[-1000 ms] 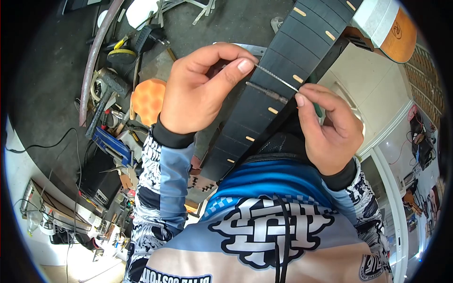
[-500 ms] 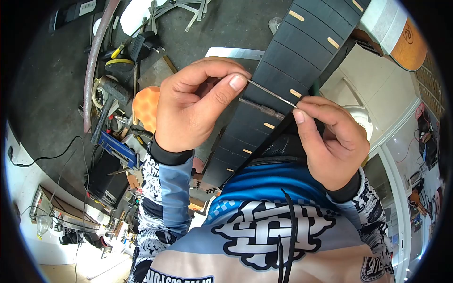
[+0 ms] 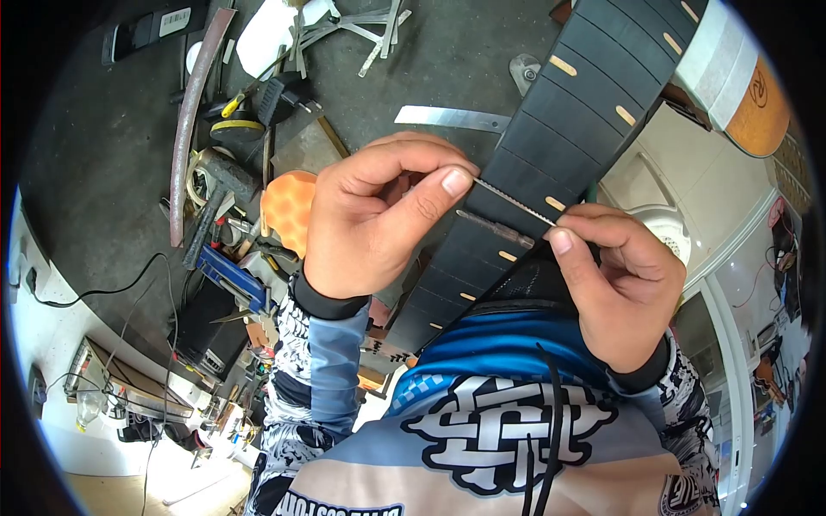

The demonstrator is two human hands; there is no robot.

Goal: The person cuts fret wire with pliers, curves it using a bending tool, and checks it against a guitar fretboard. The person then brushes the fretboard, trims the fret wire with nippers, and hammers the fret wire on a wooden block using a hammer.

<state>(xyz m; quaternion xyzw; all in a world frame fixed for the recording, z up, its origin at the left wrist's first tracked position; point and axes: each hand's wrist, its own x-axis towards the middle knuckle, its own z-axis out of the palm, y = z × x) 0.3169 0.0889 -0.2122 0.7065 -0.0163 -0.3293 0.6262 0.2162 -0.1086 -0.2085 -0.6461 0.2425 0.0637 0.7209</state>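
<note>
A short length of fret wire (image 3: 514, 202), thin and silvery with small notches along it, is stretched between both hands. My left hand (image 3: 374, 224) pinches one end of it between thumb and forefinger. The other end sits in the closed fingertips of my right hand (image 3: 628, 279). Beneath the wire runs a black guitar fretboard (image 3: 551, 120) with narrow cross slots and pale oblong inlays. A slim dark metal tool (image 3: 495, 228), its exact kind unclear, lies across the board just below the wire.
Left on the dark bench are a hammer (image 3: 219, 185), an orange foam pad (image 3: 286, 211), a blue tool (image 3: 231, 277) and a curved brown strip (image 3: 194, 129). A metal strip (image 3: 447, 118) lies beyond my left hand. An orange-and-white object (image 3: 747, 90) stands at upper right.
The whole view has shifted, so the bench, board and hands appear farther right and lower. Both hands keep the same pinch on the fret wire above the board.
</note>
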